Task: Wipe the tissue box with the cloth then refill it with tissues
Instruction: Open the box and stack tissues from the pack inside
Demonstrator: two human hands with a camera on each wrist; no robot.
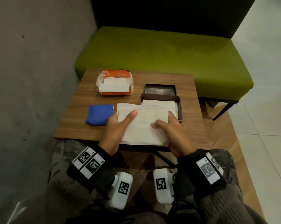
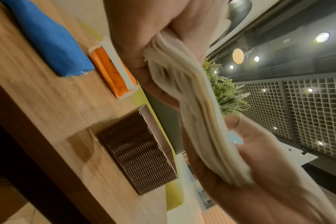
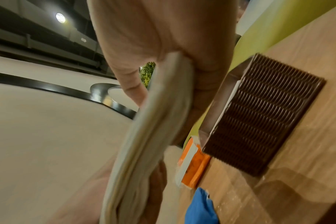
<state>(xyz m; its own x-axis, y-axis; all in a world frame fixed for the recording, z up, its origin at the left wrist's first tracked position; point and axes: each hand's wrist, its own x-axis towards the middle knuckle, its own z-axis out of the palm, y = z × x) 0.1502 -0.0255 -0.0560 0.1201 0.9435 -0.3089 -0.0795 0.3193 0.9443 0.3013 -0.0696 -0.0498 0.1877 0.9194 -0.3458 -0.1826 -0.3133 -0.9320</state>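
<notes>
Both hands hold a thick stack of cream tissues (image 1: 141,123) above the near edge of the wooden table (image 1: 81,101). My left hand (image 1: 118,125) grips its left side, thumb on top; my right hand (image 1: 168,128) grips its right side. The wrist views show the stack (image 2: 197,115) (image 3: 155,136) edge-on, pinched between thumbs and fingers. The brown ribbed tissue box (image 1: 179,107) (image 2: 138,153) (image 3: 263,115) stands open just beyond the stack, with tissues inside. Its dark lid (image 1: 160,90) lies behind it. The folded blue cloth (image 1: 100,114) (image 2: 52,44) (image 3: 200,209) lies left of my hands.
An opened orange tissue pack (image 1: 114,84) (image 2: 111,71) (image 3: 194,165) sits at the table's far left. A green bench (image 1: 160,50) stands behind the table, a grey wall (image 1: 31,70) on the left, and tiled floor (image 1: 265,78) on the right.
</notes>
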